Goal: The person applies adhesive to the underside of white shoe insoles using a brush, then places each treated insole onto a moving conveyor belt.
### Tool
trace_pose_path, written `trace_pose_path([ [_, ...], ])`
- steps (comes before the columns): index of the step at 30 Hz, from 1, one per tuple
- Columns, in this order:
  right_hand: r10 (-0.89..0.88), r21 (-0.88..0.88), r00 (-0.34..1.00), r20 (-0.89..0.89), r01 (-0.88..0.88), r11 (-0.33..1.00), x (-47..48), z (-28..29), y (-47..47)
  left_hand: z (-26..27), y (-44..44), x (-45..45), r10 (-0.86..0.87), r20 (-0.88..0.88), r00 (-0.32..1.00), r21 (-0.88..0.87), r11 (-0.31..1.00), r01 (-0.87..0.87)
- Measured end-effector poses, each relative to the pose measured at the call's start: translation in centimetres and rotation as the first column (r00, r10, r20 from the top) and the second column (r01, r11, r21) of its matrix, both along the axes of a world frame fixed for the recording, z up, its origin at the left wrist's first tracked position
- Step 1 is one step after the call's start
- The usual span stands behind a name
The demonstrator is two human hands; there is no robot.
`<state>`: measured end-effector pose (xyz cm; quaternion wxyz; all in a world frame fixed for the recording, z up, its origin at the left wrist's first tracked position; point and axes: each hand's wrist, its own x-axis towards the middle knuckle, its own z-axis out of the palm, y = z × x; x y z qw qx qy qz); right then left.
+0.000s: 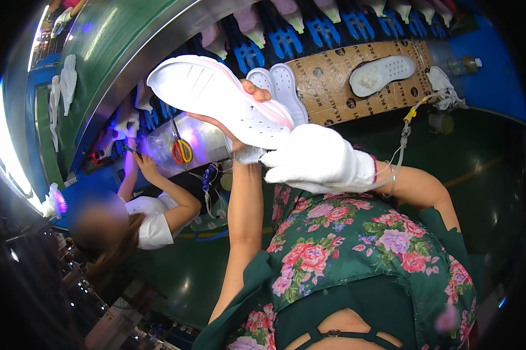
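Note:
My bare left hand [255, 92] grips a white shoe sole [193, 83] with pink edging and small holes, its fingers over the near side and its palm beneath. In a white knit glove, my right hand [320, 158] is at the sole's heel end, closed around a small brush-like tool [248, 155] with a thin clear tube running along the wrist. The tool's tip is blurred. Behind the held sole, white perforated soles [289, 92] stand side by side.
A cardboard sheet [328, 87] bears another sole [381, 75] with whitish matter in it. Blue clamps [324, 33] line the far side. Red-and-yellow-handled scissors [182, 151] lie left. A co-worker [153, 214] works at the left. A bottle [464, 64] and white cloth [444, 87] are at right.

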<state>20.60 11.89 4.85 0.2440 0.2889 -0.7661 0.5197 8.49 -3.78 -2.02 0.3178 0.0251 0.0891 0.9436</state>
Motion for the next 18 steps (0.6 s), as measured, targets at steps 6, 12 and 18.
trace_pose_path([
  [6, -0.136, 0.132, 0.991, -0.015, 0.137, 0.982, -0.3, -0.5, 0.5, 0.3, -0.2, -0.9, -0.107, -0.008, 0.994, -0.024, 0.994, 0.107],
  [12, 0.148, -0.125, 0.975, 0.169, -0.128, 0.984, -0.4, 0.8, 1.2, 2.0, -0.4, -1.4, -0.133, -0.038, 0.99, -0.115, 0.985, 0.128],
  [18, -0.155, 0.246, 0.986, -0.069, 0.167, 0.955, 0.5, -0.1, -0.3, 2.4, 0.0, -2.6, -0.397, -0.149, 0.906, -0.298, 0.891, 0.341],
])
